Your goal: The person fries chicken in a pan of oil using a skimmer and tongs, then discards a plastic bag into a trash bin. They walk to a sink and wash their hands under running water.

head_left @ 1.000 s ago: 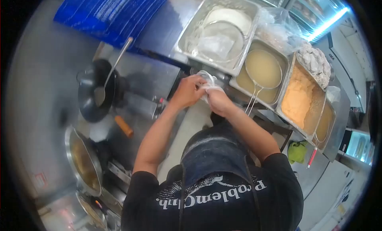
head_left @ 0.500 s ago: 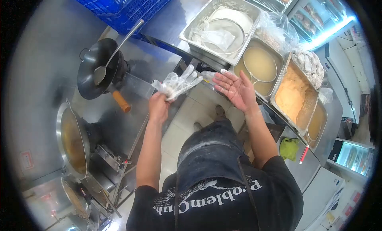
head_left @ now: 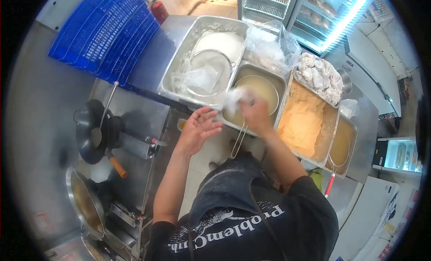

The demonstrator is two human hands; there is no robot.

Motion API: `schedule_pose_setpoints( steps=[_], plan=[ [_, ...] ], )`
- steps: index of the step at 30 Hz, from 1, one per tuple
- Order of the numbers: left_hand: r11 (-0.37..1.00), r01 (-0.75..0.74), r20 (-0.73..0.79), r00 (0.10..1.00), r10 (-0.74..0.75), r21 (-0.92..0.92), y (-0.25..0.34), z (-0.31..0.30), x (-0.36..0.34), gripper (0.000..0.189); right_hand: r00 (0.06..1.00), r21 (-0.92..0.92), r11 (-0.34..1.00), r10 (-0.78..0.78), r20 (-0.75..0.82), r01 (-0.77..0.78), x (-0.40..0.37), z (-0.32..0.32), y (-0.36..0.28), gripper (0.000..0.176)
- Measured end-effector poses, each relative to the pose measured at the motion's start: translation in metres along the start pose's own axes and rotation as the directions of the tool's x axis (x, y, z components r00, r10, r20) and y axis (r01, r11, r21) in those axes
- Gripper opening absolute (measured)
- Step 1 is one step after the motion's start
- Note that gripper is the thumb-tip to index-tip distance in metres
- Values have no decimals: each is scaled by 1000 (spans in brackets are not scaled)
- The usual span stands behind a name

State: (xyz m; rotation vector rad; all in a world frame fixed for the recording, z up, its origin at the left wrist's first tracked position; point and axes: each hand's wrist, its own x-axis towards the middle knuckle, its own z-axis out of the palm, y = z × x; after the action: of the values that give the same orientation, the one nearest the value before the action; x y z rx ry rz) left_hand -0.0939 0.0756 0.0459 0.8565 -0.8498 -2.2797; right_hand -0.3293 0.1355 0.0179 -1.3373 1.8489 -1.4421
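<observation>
My right hand (head_left: 257, 116) is over the pan of yellowish liquid (head_left: 283, 83), closed on a white, motion-blurred plastic glove (head_left: 235, 98). Beneath that hand, a round strainer (head_left: 274, 91) rests in the liquid, its wire handle pointing toward me. My left hand (head_left: 197, 131), palm up with fingers apart, holds nothing. It is just in front of the steel tray of white flour (head_left: 173, 83), which contains another round sieve (head_left: 211, 59) and a crumpled clear plastic glove or bag (head_left: 202, 79).
To the right are a pan of orange breading (head_left: 301, 121), floury coated pieces (head_left: 318, 77) and a second liquid pan with a red-handled strainer (head_left: 330, 184). Leftward stand a blue crate (head_left: 107, 36), a wok (head_left: 87, 135) with a ladle and a large oil pan (head_left: 85, 202).
The glove has passed from my left hand to my right, which has moved over the liquid pan. My left hand has opened and moved toward the flour tray. The view has shifted.
</observation>
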Motion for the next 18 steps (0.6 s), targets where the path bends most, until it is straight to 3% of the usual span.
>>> schedule_pose_setpoints(
  steps=[1, 2, 3, 4, 5, 6, 7, 8, 9, 10, 11, 12, 13, 15, 17, 18],
  plan=[
    [1000, -1, 2, 1000, 1, 0, -3, 4, 7, 48, 938, 102, 994, 64, -340, -31, 29, -8, 13, 32],
    [995, -29, -39, 999, 33, 93, -7, 6, 11, 48, 925, 128, 983, 167, -342, -130, 62, -44, -8, 29],
    [982, -54, -84, 994, 70, 182, -11, 6, 15, 48, 814, -255, 961, -233, -532, 108, 100, -62, 29, 26],
    [984, -59, -107, 991, 78, 170, -17, 2, 18, 48, 762, -449, 887, -363, -536, 107, 136, -80, 49, 27],
    [976, -76, -141, 984, 106, 204, -24, -6, 17, 46, 640, -661, 721, -611, -465, 209, 175, -94, 70, 31],
    [967, -100, -192, 970, 148, 236, -28, -14, 11, 45, 606, -806, 564, -709, -360, 180, 212, -99, 108, 31],
    [958, -99, -234, 958, 164, 268, -30, -18, 5, 42, 714, -765, 595, -645, -274, 245, 248, -104, 166, 30],
    [950, -96, -298, 936, 188, 298, -32, -22, -5, 40, 653, -859, 308, -756, 41, 409, 301, -127, 318, 34],
    [942, -98, -346, 914, 213, 320, -43, -34, -19, 39, 855, -859, 127, -247, 456, 495, 323, -154, 379, 38],
    [934, -101, -406, 881, 244, 343, -55, -53, -30, 39, 797, -736, 471, 107, 595, 486, 302, -151, 310, 36],
    [948, -100, -481, 842, 242, 302, -70, -68, -47, 38, 890, -343, 925, 14, 455, 161, 271, -134, 316, 29],
    [960, -109, -541, 806, 238, 259, -85, -84, -73, 37, 848, -387, 895, 17, 530, 224, 275, -149, 322, 27],
    [955, -162, -642, 710, 288, 249, -98, -101, -101, 37, 803, -480, 809, 17, 595, 339, 291, -161, 332, 26],
    [983, -92, -806, 563, 183, 159, -141, -122, -151, 37, 730, -619, 575, 53, 681, 535, 330, -183, 354, 24],
    [981, -77, -924, 328, 195, 180, -200, -150, -204, 36, 655, -633, 349, 70, 753, 691, 382, -195, 392, 23],
    [986, -78, -965, 211, 159, 146, -245, -163, -222, 35, 593, -590, -81, 208, 778, 803, 375, -179, 343, 28]
  ],
)
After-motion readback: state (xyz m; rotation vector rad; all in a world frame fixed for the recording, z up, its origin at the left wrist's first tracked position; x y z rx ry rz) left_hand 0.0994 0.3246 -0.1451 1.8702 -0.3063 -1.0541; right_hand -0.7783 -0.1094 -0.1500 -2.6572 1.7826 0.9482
